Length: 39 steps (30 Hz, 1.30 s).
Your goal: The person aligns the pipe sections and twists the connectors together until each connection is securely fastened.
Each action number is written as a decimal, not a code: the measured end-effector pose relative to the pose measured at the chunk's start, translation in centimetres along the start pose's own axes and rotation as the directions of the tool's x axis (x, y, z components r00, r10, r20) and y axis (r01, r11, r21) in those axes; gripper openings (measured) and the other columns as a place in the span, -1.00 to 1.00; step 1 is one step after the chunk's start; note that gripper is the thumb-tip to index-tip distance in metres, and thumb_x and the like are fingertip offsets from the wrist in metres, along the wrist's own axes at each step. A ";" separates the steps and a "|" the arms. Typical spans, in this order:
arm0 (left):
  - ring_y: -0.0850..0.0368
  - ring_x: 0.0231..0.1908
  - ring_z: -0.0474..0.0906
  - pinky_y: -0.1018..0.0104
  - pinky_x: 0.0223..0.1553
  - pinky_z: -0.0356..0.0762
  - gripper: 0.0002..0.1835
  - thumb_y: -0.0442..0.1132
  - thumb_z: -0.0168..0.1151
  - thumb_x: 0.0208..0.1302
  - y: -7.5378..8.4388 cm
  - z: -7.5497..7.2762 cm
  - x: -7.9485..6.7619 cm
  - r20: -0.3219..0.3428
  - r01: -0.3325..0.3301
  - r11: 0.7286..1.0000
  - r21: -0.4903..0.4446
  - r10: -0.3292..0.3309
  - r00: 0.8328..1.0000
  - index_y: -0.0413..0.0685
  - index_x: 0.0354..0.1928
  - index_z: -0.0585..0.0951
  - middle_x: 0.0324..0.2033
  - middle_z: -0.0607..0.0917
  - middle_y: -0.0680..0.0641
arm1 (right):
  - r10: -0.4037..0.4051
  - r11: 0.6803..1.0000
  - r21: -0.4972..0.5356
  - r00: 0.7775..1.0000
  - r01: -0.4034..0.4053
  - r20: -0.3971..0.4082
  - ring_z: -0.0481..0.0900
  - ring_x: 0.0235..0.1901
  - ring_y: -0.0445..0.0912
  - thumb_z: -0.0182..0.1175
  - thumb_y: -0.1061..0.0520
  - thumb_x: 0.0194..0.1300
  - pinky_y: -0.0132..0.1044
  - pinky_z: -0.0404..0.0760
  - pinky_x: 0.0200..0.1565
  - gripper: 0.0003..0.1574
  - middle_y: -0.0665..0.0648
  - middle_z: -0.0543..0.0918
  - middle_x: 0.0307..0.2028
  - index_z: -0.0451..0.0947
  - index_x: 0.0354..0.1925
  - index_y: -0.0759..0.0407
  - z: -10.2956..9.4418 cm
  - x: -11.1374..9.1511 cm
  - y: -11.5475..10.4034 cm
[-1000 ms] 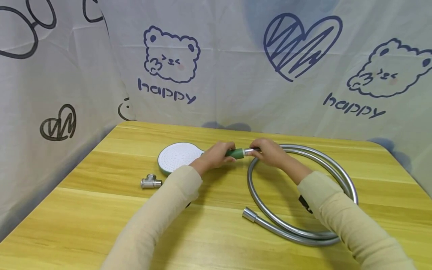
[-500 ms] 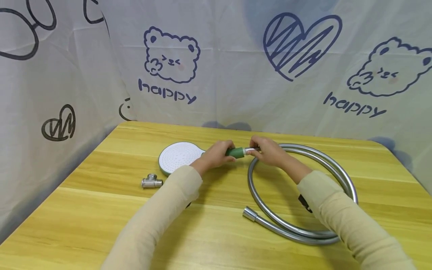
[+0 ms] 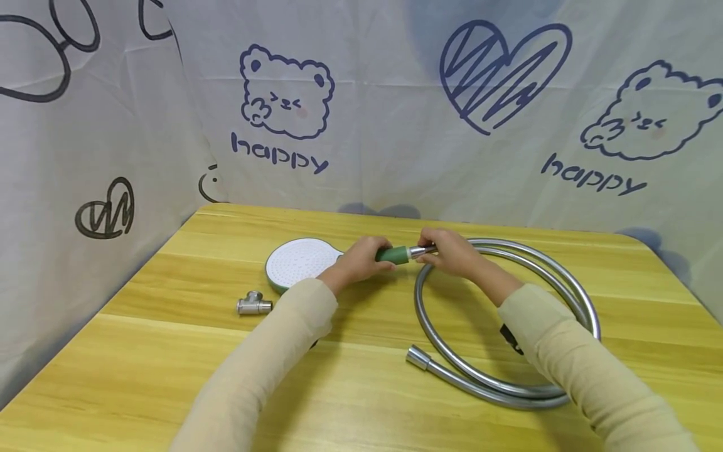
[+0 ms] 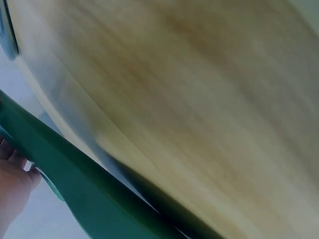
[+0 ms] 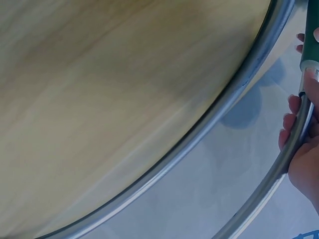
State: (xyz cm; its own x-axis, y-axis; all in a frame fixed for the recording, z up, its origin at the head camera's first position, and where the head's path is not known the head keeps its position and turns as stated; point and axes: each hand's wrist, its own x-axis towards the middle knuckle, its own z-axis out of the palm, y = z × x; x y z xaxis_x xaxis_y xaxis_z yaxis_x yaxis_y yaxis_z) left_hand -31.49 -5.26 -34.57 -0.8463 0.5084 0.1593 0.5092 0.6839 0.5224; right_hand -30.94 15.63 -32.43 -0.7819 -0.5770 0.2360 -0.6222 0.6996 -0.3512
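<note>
My left hand (image 3: 361, 259) grips the green handle of a shower head (image 3: 301, 260), whose round white spray face points up. Facing it, my right hand (image 3: 447, 252) pinches the metal end fitting (image 3: 417, 251) of a silver shower hose (image 3: 570, 285) at the handle's tip. The fitting meets the handle end; how far it is joined cannot be told. In the right wrist view my fingers curl round the hose (image 5: 259, 199) just below the green handle (image 5: 311, 47). The left wrist view shows the green handle (image 4: 75, 169) large, with part of a hand at its left.
A chrome tee fitting (image 3: 253, 304) lies left of the shower head. The hose's other end nut (image 3: 418, 357) rests on the wooden table (image 3: 361, 402), near the coil's front left. A printed white cloth (image 3: 390, 138) hangs behind the table.
Both hands keep nearly the same place on the handle and hose fitting. The hose coil's upper right part has shifted very slightly.
</note>
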 end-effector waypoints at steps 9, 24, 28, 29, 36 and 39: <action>0.11 -0.33 0.50 0.30 -0.21 0.47 -0.61 -0.18 0.32 0.14 -0.1 0.0 -0.2 -0.011 0.025 1.000 -0.014 -0.025 1.000 -0.30 -0.06 0.58 -0.20 0.67 -0.18 | -0.013 1.000 -0.022 1.000 0.013 -0.008 0.60 -0.34 -0.01 0.29 0.14 0.13 -0.15 0.55 -0.28 -0.82 0.17 0.66 -0.35 0.55 -0.32 0.23 0.1 0.1 0.0; 0.10 -0.33 0.52 0.32 -0.24 0.47 -0.62 -0.18 0.34 0.11 -0.6 0.3 -0.2 -0.046 0.000 0.999 -0.041 -0.002 0.999 -0.28 -0.09 0.59 -0.21 0.68 -0.18 | -0.030 0.995 -0.095 0.999 0.033 0.037 0.51 -0.45 -0.10 0.17 0.08 0.26 -0.23 0.47 -0.37 -0.73 0.17 0.66 -0.36 0.62 -0.26 0.29 0.1 0.3 -0.2; 0.09 -0.32 0.52 0.32 -0.24 0.47 -0.62 -0.19 0.35 0.11 -0.5 0.3 -0.2 -0.052 0.009 0.998 -0.068 -0.013 0.999 -0.27 -0.08 0.59 -0.20 0.68 -0.18 | 0.000 0.997 -0.077 0.999 0.004 0.043 0.53 -0.40 -0.06 0.15 0.06 0.29 -0.19 0.50 -0.33 -0.69 0.20 0.64 -0.31 0.56 -0.16 0.30 0.1 0.3 -0.3; 0.09 -0.32 0.52 0.32 -0.24 0.47 -0.62 -0.19 0.35 0.11 -0.5 0.3 -0.3 -0.054 0.012 0.997 -0.073 -0.015 0.998 -0.27 -0.08 0.59 -0.19 0.68 -0.18 | 0.007 0.998 -0.065 0.999 -0.004 0.044 0.52 -0.39 -0.05 0.15 0.06 0.29 -0.18 0.50 -0.33 -0.70 0.20 0.63 -0.31 0.53 -0.16 0.29 0.1 0.3 -0.3; 0.09 -0.32 0.52 0.34 -0.25 0.47 -0.61 -0.20 0.35 0.10 -0.5 0.3 -0.3 -0.063 0.006 0.995 -0.098 -0.012 0.998 -0.28 -0.06 0.58 -0.18 0.68 -0.19 | 0.019 1.000 0.012 0.999 -0.019 0.043 0.53 -0.36 -0.04 0.20 0.11 0.25 -0.16 0.51 -0.30 -0.79 0.19 0.60 -0.34 0.43 -0.27 0.23 -0.1 0.2 -0.1; 0.10 -0.33 0.51 0.36 -0.26 0.46 -0.61 -0.19 0.33 0.13 -0.5 0.3 -0.3 -0.050 0.004 0.995 -0.097 -0.009 0.999 -0.29 -0.05 0.57 -0.18 0.67 -0.19 | 0.015 1.000 0.017 0.999 -0.016 0.051 0.56 -0.32 -0.01 0.24 0.13 0.21 -0.15 0.53 -0.28 -0.78 0.20 0.61 -0.32 0.43 -0.28 0.23 -0.1 0.2 0.0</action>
State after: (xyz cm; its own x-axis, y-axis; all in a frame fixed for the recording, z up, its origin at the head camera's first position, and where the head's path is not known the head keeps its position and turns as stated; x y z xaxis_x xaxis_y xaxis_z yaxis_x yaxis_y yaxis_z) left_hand -31.41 -5.64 -35.09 -0.8575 0.4755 0.1964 0.4882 0.6319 0.6019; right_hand -31.07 15.60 -32.28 -0.7883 -0.5871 0.1843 -0.6090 0.7015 -0.3702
